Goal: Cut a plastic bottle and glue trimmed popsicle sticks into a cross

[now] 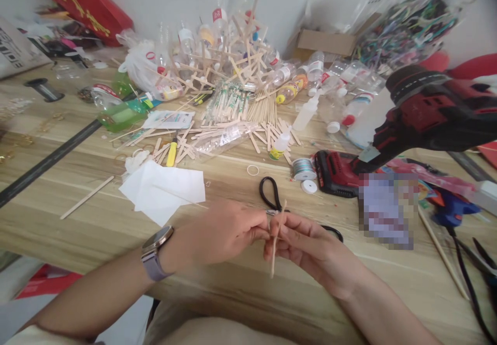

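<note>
My right hand is closed, pinching a wooden craft stick that stands nearly upright, edge toward me. My left hand is closed beside it, fingertips meeting the right fingers at the stick. A thin bamboo skewer juts out leftward from behind the left hand, over the white paper sheets, in line with the pinching fingers. Its other end is hidden by the fingers. Just behind the hands lie black-handled scissors, partly covered by the right hand.
A red and black cordless drill stands at right, near a spool of thread and a blue glue gun. Loose craft sticks, plastic bottles and a yellow-handled cutter crowd the back. A dark bar lies left.
</note>
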A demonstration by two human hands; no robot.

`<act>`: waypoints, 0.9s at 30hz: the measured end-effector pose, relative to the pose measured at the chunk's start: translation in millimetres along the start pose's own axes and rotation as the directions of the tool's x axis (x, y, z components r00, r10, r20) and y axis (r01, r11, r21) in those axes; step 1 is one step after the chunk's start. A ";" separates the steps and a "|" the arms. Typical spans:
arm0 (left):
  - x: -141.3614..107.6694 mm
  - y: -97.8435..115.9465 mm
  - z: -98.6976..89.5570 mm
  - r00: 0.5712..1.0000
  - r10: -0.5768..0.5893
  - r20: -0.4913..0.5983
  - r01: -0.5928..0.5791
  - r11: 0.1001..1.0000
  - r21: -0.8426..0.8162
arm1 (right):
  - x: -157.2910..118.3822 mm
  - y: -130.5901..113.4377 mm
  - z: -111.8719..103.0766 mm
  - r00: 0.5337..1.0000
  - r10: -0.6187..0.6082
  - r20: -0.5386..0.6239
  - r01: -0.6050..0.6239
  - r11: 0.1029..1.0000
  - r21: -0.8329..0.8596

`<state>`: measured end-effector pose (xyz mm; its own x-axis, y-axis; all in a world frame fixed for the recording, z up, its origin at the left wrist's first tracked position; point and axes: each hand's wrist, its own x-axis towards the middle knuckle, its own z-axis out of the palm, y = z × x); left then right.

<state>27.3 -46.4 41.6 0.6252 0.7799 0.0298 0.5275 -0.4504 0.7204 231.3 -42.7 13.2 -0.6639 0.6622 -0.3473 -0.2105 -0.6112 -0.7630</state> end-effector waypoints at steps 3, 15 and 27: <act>-0.6 2.7 -0.2 0.999 0.038 0.022 -0.038 0.999 -0.033 | -2.8 -3.2 1.8 0.999 0.014 0.044 -0.013 1.000 -0.026; 1.5 -25.6 -28.5 0.967 -0.006 -0.254 0.078 0.959 0.274 | -9.8 -27.0 -29.3 0.951 -0.152 -0.269 0.129 0.986 -0.101; 6.3 -52.9 -15.0 0.946 -0.040 -0.321 0.213 0.824 0.525 | -1.5 -8.7 -19.0 0.939 -0.165 -0.301 0.104 0.973 -0.207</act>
<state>-5.3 -11.1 14.1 0.3853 0.8957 0.2220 0.8699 -0.4328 0.2366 247.7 -30.2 10.0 -0.3727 0.8532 -0.3648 -0.1254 -0.4359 -0.8912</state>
